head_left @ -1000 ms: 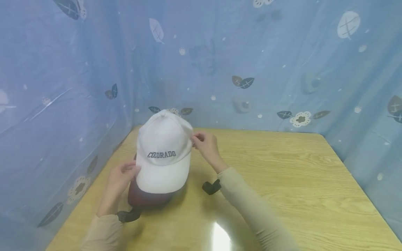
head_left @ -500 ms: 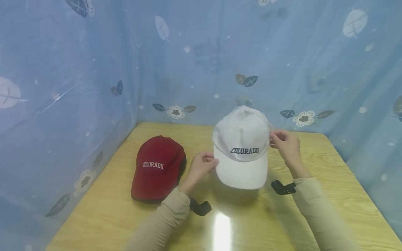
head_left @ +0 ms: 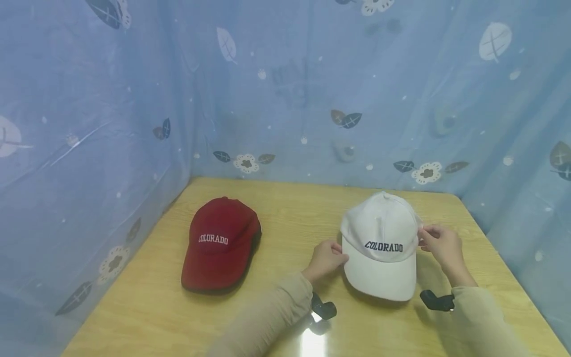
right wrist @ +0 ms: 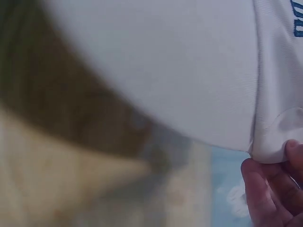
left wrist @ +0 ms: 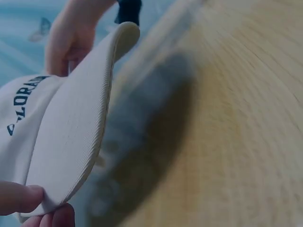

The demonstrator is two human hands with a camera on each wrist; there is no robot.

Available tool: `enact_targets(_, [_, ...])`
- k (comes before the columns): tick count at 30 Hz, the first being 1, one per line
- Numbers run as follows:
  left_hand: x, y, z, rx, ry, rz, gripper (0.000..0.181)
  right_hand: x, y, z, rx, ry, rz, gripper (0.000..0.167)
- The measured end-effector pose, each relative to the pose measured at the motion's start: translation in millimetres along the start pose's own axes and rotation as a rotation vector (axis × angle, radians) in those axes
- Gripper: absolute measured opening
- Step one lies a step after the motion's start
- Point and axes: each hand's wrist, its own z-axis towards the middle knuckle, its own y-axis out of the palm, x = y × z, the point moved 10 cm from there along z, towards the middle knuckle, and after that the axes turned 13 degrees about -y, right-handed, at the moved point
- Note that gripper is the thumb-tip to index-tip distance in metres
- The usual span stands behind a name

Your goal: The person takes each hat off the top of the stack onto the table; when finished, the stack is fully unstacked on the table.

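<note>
A white baseball cap (head_left: 379, 233) lettered COLORADO is held between both hands at the right of the table, brim toward me. My left hand (head_left: 326, 260) pinches the brim's left corner, thumb on top and fingers beneath, as the left wrist view shows on the brim (left wrist: 71, 137). My right hand (head_left: 443, 248) pinches the cap's lower right edge; in the right wrist view the thumb lies over the white fabric (right wrist: 277, 137) near where brim and crown meet. The wrist views show a gap and shadow between brim and table. A red COLORADO cap (head_left: 220, 243) rests at the left.
The wooden table (head_left: 285, 208) reaches back to a blue patterned curtain (head_left: 285, 99), which also closes off the left and right sides. Bare wood lies between the two caps. Black wrist-worn devices (head_left: 437, 301) sit at both cuffs.
Both hands have carried the white cap from above the red cap at the left over to the right, then lowered it. The red cap came into full view and stayed in place.
</note>
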Motion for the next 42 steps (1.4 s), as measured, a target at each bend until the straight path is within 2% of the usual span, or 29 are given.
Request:
enact_targets(4, [-8.9, 10.9, 2.7, 0.011, -0.007, 0.050, 0.011, 21.0, 5.5, -12.5, 0.002, 0.075, -0.004, 0.031])
enact_targets(7, [-8.8, 12.4, 4.2, 0.031, 0.002, 0.084, 0.009, 27.2, 9.2, -16.2, -0.017, 0.104, -0.014, 0.030])
enact_targets(12, [-6.7, 8.5, 6.7, 0.058, -0.009, 0.128, 0.009, 26.8, 14.2, -14.9, -0.070, 0.090, -0.059, 0.033])
enact_targets(16, [-3.0, 2.3, 9.5, 0.062, -0.014, 0.130, 0.008, 25.7, 18.8, -8.9, -0.086, 0.106, -0.047, 0.034])
enact_targets(19, [-3.3, 1.0, 11.0, 0.055, -0.017, 0.135, 0.013, 26.9, 22.1, -7.5, -0.095, 0.119, -0.027, 0.034])
enact_targets(24, [-11.7, 3.6, 13.4, 0.027, -0.041, 0.142, 0.025, 31.0, 27.2, -11.1, -0.114, 0.144, -0.005, 0.036])
enact_targets(26, [-12.0, 3.9, 13.3, 0.005, -0.025, 0.136, 0.023, 31.0, 25.7, -11.8, -0.102, 0.136, -0.032, 0.037])
enact_targets(29, [-4.3, -4.7, 8.1, -0.030, 0.025, 0.114, 0.008, 22.8, 16.0, -9.4, -0.056, 0.089, -0.133, 0.035])
enact_targets(32, [12.5, -28.2, -1.2, -0.039, 0.081, 0.102, 0.028, 0.8, 0.2, 0.3, 0.029, 0.026, -0.245, 0.034])
enact_targets(34, [24.6, -53.1, -7.8, -0.018, 0.104, 0.089, 0.035, -21.1, -6.2, 10.9, 0.080, -0.008, -0.256, 0.034])
enact_targets(36, [36.0, -84.2, -14.4, 0.035, 0.134, 0.082, 0.036, -47.8, -6.4, 23.8, 0.120, -0.042, -0.249, 0.034])
enact_targets(39, [48.6, -138.7, -30.3, 0.154, 0.180, 0.063, 0.035, -89.7, 11.2, 44.8, 0.129, -0.116, -0.184, 0.032])
enact_targets(42, [51.0, -194.5, -51.9, 0.295, 0.205, 0.089, 0.034, -129.1, 45.5, 60.4, 0.084, -0.199, -0.094, 0.030])
